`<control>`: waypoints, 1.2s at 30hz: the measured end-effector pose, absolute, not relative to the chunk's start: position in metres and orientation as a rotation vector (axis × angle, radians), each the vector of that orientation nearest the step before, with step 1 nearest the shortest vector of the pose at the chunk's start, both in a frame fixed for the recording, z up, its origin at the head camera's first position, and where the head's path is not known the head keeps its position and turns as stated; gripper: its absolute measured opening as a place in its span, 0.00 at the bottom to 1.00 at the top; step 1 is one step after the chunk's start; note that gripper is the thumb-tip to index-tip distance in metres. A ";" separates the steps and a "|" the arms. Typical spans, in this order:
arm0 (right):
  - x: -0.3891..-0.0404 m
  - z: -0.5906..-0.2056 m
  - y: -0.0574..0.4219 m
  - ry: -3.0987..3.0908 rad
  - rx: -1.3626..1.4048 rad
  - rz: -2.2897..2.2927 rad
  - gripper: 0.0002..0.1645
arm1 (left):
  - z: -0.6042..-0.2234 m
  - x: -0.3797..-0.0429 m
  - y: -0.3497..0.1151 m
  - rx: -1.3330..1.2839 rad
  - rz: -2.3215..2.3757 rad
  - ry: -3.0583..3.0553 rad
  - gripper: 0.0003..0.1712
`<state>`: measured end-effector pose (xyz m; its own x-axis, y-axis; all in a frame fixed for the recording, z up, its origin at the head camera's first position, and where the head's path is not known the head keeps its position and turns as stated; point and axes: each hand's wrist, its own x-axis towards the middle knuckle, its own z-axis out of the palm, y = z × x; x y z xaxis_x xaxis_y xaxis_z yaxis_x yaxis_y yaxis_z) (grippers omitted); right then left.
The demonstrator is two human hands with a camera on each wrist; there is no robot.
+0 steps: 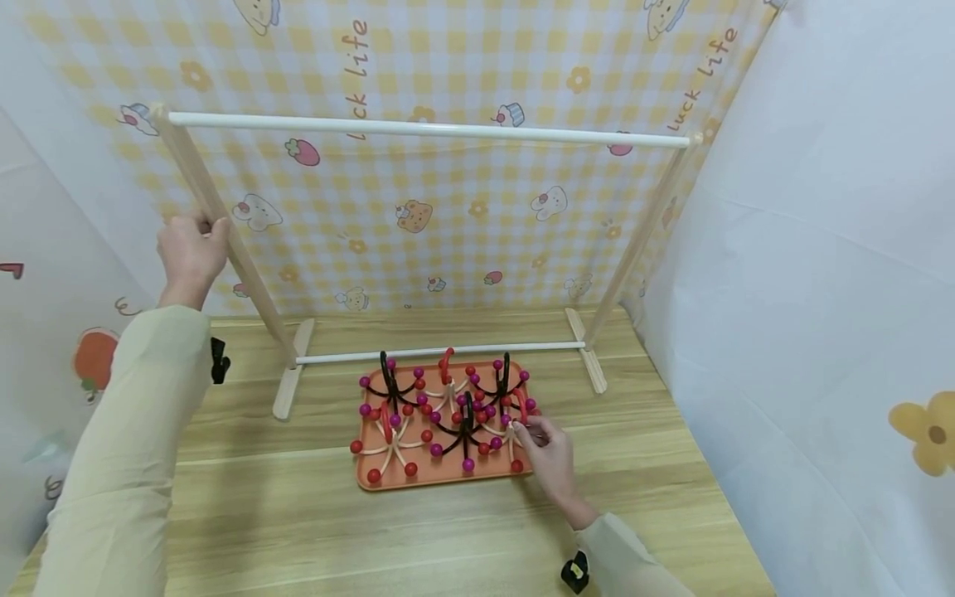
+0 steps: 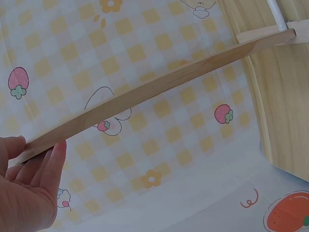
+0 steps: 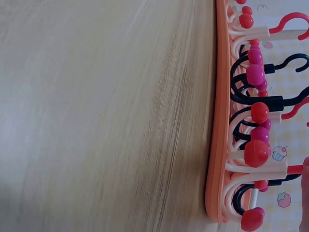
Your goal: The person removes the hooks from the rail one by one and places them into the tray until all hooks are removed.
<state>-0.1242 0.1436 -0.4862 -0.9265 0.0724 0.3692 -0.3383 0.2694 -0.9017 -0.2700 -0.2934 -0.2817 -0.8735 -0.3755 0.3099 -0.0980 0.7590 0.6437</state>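
Note:
My left hand [image 1: 192,253] grips the left upright [image 1: 246,265] of a wooden rack, with the thumb on one side of the wood and the fingers on the other in the left wrist view. At the front right of an orange tray [image 1: 418,483], my right hand [image 1: 550,460] pinches a cream claw hanger [image 3: 270,168] near its red hook. That hanger has curved arms tipped with red balls and still sits among the others. Black claw hangers [image 1: 467,423] with magenta balls and more cream ones [image 1: 394,448] fill the tray. The right wrist view cuts off most of the right hand.
A white top rod [image 1: 418,128] and a lower rod [image 1: 440,351] join the rack's uprights. Its feet [image 1: 287,394] stand on the wood-grain table behind the tray. A checked cloth [image 1: 477,249] hangs at the back, with white cloth [image 1: 806,249] on the right side.

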 end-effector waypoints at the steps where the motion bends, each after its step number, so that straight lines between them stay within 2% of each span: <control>1: -0.124 -0.485 0.144 -2.214 0.241 1.683 0.06 | -0.281 -0.270 -0.293 0.360 -0.895 -2.532 0.26; 11: -0.131 -0.491 0.154 -2.313 0.297 1.507 0.03 | -0.282 -0.272 -0.295 0.357 -0.888 -2.522 0.26; 16: -0.147 -0.515 0.168 -2.315 0.359 1.510 0.08 | -0.282 -0.271 -0.294 0.345 -0.902 -2.518 0.26; 21: -0.161 -0.518 0.183 -2.253 0.443 1.530 0.14 | -0.282 -0.270 -0.294 0.338 -0.904 -2.514 0.26; 33: -0.183 -0.419 0.199 -2.201 0.449 1.275 0.05 | -0.284 -0.269 -0.295 0.326 -0.929 -2.555 0.25; 36: -0.197 -0.413 0.212 -2.171 0.434 1.230 0.05 | -0.286 -0.269 -0.296 0.309 -0.955 -2.542 0.24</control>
